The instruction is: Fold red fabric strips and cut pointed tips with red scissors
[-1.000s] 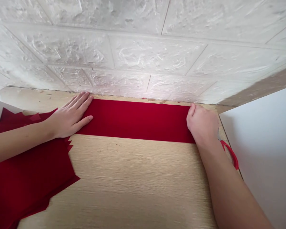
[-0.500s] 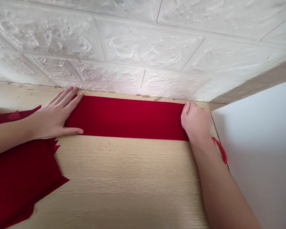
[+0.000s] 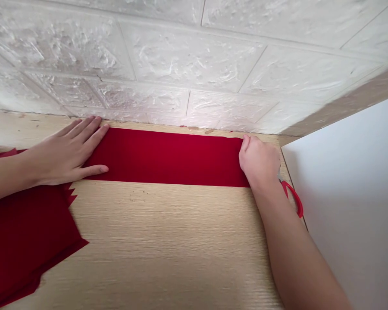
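A long red fabric strip (image 3: 168, 157) lies flat on the wooden table (image 3: 168, 241), close along the wall. My left hand (image 3: 71, 150) presses on its left end with fingers spread. At the strip's right end, my right hand (image 3: 260, 161) is closed, thumb at the upper corner, gripping the edge of the fabric. Part of that end is hidden under the hand. Beside my right wrist rest scissors with a red handle (image 3: 292, 198), partly covered by the forearm.
A pile of red fabric pieces (image 3: 29, 241) with zigzag-cut ends lies at the left, partly beneath my left forearm. A white brick-patterned wall (image 3: 194, 56) rises behind the table. Small scraps (image 3: 194, 128) lie at its foot. The table's right edge runs past the scissors.
The whole view has shifted slightly, so everything appears a little further left. More of the scissors shows beside my right wrist. Both hands keep their places on the strip.
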`<state>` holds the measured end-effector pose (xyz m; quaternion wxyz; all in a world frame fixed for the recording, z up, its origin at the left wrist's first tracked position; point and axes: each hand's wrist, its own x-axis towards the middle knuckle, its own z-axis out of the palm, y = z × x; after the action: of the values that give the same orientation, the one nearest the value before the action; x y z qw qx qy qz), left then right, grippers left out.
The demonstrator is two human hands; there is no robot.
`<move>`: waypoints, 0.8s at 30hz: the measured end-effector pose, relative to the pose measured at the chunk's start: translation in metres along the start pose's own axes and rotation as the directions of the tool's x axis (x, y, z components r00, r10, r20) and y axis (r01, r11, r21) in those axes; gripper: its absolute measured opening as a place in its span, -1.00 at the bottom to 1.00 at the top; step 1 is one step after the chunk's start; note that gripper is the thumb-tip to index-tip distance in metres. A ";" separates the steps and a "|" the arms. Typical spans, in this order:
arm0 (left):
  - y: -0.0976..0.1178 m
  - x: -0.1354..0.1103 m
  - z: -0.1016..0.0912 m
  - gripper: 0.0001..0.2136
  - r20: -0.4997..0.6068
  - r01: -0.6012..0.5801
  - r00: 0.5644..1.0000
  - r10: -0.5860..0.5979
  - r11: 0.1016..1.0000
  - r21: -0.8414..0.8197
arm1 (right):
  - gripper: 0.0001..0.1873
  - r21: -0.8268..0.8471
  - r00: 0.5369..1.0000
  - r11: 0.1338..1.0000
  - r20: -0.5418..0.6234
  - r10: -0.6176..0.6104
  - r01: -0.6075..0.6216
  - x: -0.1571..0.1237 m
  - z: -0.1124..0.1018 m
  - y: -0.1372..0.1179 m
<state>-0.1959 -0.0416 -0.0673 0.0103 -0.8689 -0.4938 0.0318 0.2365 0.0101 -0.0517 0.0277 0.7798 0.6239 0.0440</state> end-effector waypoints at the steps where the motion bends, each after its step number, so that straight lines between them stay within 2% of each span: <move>1: 0.004 0.003 -0.004 0.04 -0.013 -0.025 1.000 0.026 1.000 0.018 | -0.43 -0.001 1.000 1.000 0.003 -0.002 0.002 0.000 0.000 0.000; 4: 0.030 0.018 -0.020 0.00 -0.088 -0.123 0.988 0.125 0.992 0.029 | -0.43 0.009 1.000 1.000 0.012 -0.011 0.011 0.000 0.002 0.003; 7: 0.073 0.037 -0.032 -0.23 -0.105 -0.247 0.964 0.245 0.969 -0.009 | -0.44 0.019 1.000 1.000 0.012 -0.003 0.003 0.000 0.003 0.005; 10: 0.112 0.050 -0.030 -0.50 -0.080 -0.357 0.933 0.351 0.932 -0.069 | -0.45 0.024 1.000 1.000 0.013 0.018 -0.018 0.001 0.002 0.005; 12: 0.127 0.053 -0.023 -0.51 -0.066 -0.396 0.918 0.391 0.910 -0.121 | -0.44 0.031 0.999 0.999 0.026 0.023 -0.024 0.000 0.002 0.004; 15: 0.134 0.049 -0.010 -0.41 -0.051 -0.411 0.911 0.410 0.889 -0.202 | -0.43 0.040 0.999 0.999 0.038 0.014 -0.016 0.000 0.001 0.004; 17: 0.134 0.046 -0.004 -0.36 -0.029 -0.383 0.922 0.387 0.894 -0.234 | -0.42 0.040 0.999 0.999 0.038 0.018 -0.019 0.000 0.002 0.003; 21: 0.134 0.045 -0.001 -0.35 0.024 -0.325 0.938 0.345 0.903 -0.281 | -0.42 0.040 0.998 0.999 0.057 0.026 -0.028 0.001 0.004 0.004; 24: 0.133 0.045 -0.002 -0.34 -0.004 -0.351 0.931 0.365 0.893 -0.282 | -0.44 0.039 0.999 0.999 0.043 0.027 -0.029 0.001 0.004 0.004</move>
<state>-0.0586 -0.0710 -0.0742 -0.1300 -0.9367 -0.3248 -0.0152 0.2412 0.0105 -0.0556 0.0245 0.7896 0.6129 0.0154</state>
